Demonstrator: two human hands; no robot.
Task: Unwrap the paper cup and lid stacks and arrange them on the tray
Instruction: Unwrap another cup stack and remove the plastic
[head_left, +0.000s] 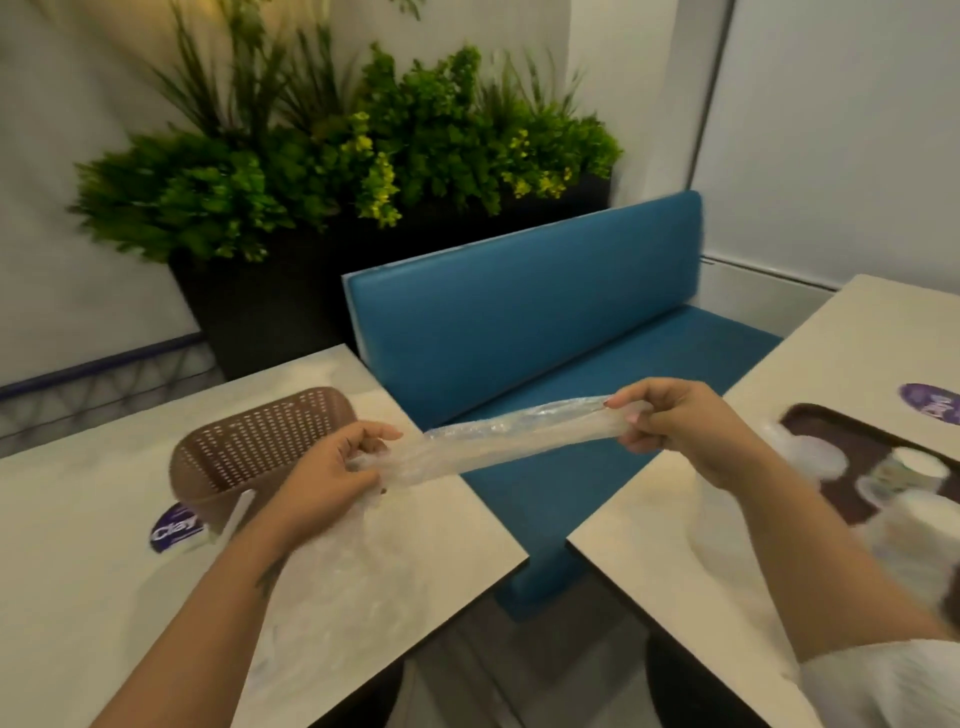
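A clear, crinkled plastic wrapper (498, 439) stretches between my two hands over the gap between two tables. My left hand (337, 473) grips its bunched left end and my right hand (675, 426) pinches its right end. More clear plastic (343, 587) lies on the left table under my left forearm. A dark brown tray (810, 421) sits on the right table at the frame's right edge. On it stand blurred white cups and lids (914, 473).
A brown perforated basket (260, 441) lies on the left table (78, 545), beside a purple sticker (174, 527). A blue bench (519, 322) fills the gap behind the tables. A dark planter with green plants (332, 171) stands behind it. The right table (675, 545) carries another purple sticker (932, 402).
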